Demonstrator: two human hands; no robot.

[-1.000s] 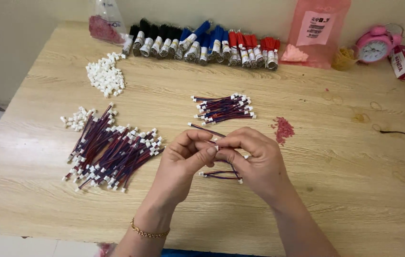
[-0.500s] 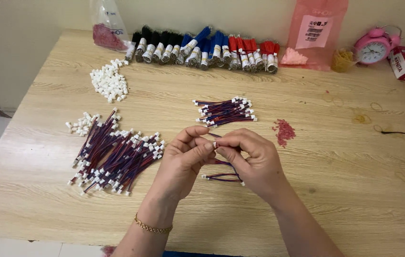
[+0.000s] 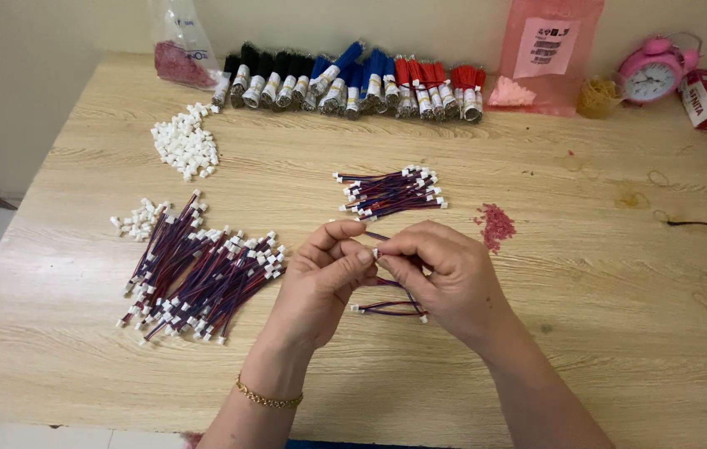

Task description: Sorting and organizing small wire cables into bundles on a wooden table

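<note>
My left hand and right hand meet over the middle of the table, fingertips pinched together on a small white plug at the end of a thin red-and-blue lead. Both hands are closed narrow around it; I cannot tell which fingers carry the grip, since they overlap.

The lead trails down under my right palm, and another lead lies on the table just below my hands.

I judge the lead to be very light and limp; it will flop if held mid-length, so the hold belongs at the plug, which is hard but tiny and easy to fumble. The wires look fine enough to pull out of the plug if tugged.

A small bundle lies just beyond my hands, a big heap of leads to the left, and loose white plugs farther back left.
</note>
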